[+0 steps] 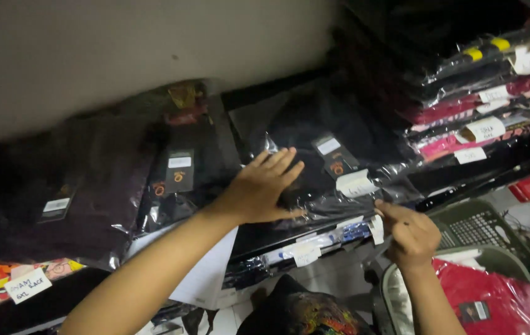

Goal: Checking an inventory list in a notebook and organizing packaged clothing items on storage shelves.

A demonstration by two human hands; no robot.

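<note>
My left hand [260, 187] lies flat, fingers spread, on a black folded garment in a clear plastic bag [333, 133] on top of a shelf stack. My right hand [409, 232] is lower and to the right, at the front edge of that stack; its fingers are curled and pinch near a small white paper label [376, 228] sticking out from the packed garments. Another white label [355, 183] hangs from the bag just right of my left hand.
More bagged dark garments [181, 155] lie to the left. A tall pile of black, pink and red packed clothes [482, 93] with white labels rises at right. A grey basket [395, 291] below holds a red bagged garment [488, 298]. White paper sheet [212, 273] hangs underneath.
</note>
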